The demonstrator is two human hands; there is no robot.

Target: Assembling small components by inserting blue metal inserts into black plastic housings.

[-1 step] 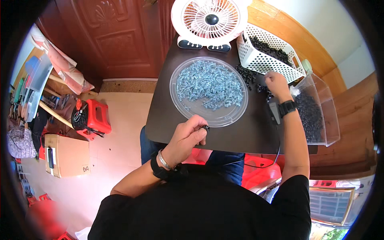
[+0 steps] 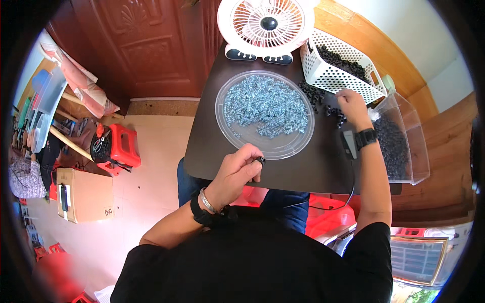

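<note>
My left hand [image 2: 242, 164] is closed over the table's front edge, pinching a small black part [image 2: 260, 160] between thumb and fingers. Past it lies a round clear plastic tray [image 2: 237, 143] holding a heap of small shiny blue-grey spiral pieces [image 2: 265, 103]. At the right, my right hand [image 2: 352, 105] is low by the white perforated basket [image 2: 328, 78], its fingers curled together at the edge of some loose black pieces [image 2: 335, 114]. Whatever those fingers hold is hidden. More black pieces [image 2: 341, 63] fill the basket.
A white fan [image 2: 268, 38] stands at the table's back. Right of my forearm is a clear bin [image 2: 414, 151] of dark pieces. A small device [image 2: 348, 144] with a cable lies beside my wrist. Leftward are a red stool [image 2: 124, 146], a cardboard box [image 2: 91, 194] and another person's patterned sleeve [image 2: 25, 179].
</note>
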